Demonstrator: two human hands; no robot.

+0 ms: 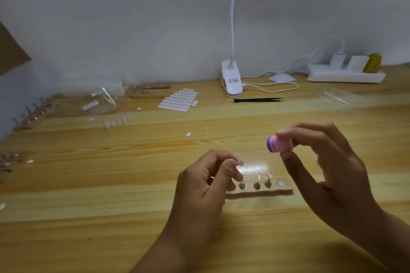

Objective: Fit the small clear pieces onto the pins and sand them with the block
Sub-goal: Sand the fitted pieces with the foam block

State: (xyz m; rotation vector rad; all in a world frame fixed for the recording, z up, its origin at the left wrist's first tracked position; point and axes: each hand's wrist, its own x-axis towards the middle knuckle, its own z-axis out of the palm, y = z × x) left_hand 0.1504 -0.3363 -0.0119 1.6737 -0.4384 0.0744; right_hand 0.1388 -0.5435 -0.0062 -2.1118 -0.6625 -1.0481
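The left hand (205, 180) is pinching a small clear plastic piece (240, 162) above the wooden pin holder (259, 191) on the pale wood table (111, 184); the right hand (328, 168) is gripping a pink-and-purple sanding block (277, 144), raised just beside it.

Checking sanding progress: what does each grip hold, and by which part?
Left grip pinches a small clear piece by one end. Right grip holds the pink-and-purple block by its pink end, purple end free.

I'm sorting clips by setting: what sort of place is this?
Probably a small craft workbench, perhaps for nail-tip work: a white clip-on desk lamp, a sheet of white oval stickers, and a wooden strip holding metal pins.
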